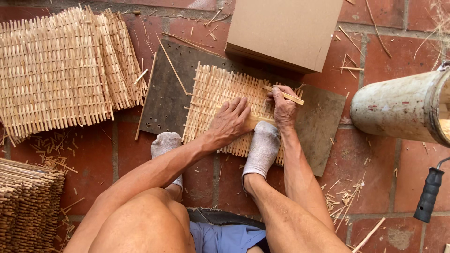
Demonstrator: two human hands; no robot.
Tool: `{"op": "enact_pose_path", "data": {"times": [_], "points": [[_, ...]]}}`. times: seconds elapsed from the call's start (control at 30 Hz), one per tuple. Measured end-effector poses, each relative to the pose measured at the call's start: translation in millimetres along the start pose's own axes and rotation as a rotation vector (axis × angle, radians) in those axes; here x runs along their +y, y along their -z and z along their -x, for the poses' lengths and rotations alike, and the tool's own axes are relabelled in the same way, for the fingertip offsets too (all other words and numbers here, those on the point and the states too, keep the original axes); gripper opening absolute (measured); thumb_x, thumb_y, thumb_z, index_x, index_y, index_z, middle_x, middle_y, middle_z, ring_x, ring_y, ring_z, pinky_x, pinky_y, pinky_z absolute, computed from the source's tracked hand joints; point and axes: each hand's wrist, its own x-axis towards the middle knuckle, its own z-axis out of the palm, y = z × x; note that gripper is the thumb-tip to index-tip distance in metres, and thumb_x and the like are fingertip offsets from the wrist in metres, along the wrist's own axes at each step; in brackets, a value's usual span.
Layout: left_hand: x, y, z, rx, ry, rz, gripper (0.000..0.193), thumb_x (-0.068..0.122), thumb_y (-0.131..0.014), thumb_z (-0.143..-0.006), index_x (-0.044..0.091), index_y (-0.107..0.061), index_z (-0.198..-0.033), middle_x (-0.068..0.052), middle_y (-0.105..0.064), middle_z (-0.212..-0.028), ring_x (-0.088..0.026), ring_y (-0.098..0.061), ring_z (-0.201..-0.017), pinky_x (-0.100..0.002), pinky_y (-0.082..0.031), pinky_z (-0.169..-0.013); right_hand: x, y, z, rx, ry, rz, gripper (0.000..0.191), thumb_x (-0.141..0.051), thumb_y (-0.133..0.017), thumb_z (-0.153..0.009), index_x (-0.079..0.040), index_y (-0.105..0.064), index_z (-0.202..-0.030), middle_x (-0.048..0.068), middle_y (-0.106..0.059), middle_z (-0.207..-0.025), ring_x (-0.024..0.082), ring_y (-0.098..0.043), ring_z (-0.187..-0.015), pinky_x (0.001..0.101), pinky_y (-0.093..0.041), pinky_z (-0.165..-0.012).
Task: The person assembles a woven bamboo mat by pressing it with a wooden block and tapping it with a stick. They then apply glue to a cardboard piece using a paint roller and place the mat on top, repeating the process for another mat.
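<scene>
The fingers of the right hand (283,110) are curled and pinch a short bamboo strip (284,95), which lies aslant over the upper right corner of the woven bamboo mat (220,96); the fingertips themselves are folded under and cannot be seen. The left hand (229,122) lies flat with its fingers spread slightly on a wider flat slat (257,121) that crosses the mat, though how much of the slat they cover is hidden by the palm. A foot in a white sock (262,149) presses on the mat's lower right edge, hiding that part of the weave; the other socked foot (165,144) rests just beside the mat's left edge. The mat lies on a dark board (161,100) set on the red tiled floor (370,187). A cardboard box (286,30) stands beyond the board, its top cut off by the frame. At upper left is a stack of finished mats (61,70), at lower left a bundle of sticks (26,201), both cut off. At right a whitish cylinder (398,107) is cropped, with a black handle (429,194) below it whose tool is out of view.
</scene>
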Motion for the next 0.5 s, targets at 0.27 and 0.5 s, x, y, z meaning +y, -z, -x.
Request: {"op": "enact_pose_path", "data": {"times": [0.27,0.5], "points": [[-7,20,23,-0.065,0.090,-0.001,0.104,0.065,-0.066,-0.084,0.001,-0.027,-0.157,-0.019,-0.020,-0.166,-0.035,-0.016,-0.155,-0.051,-0.012,-0.126,7,-1,1,0.001,0.015,0.083,0.020,-0.019,-0.065,-0.102,-0.001,-0.070,-0.107,0.010,-0.075,-0.089,0.015,-0.072,-0.077,0.0301,-0.063,-0.069],[-4,22,18,-0.123,0.097,-0.044,0.107,0.067,-0.066,-0.083,0.000,-0.027,-0.157,-0.020,-0.020,-0.166,-0.036,-0.016,-0.155,-0.050,-0.012,-0.126,3,8,-8,-0.101,-0.027,0.136,0.016,-0.015,-0.065,-0.104,-0.001,-0.070,-0.103,0.010,-0.074,-0.086,0.014,-0.070,-0.076,0.0306,-0.062,-0.069]]}}
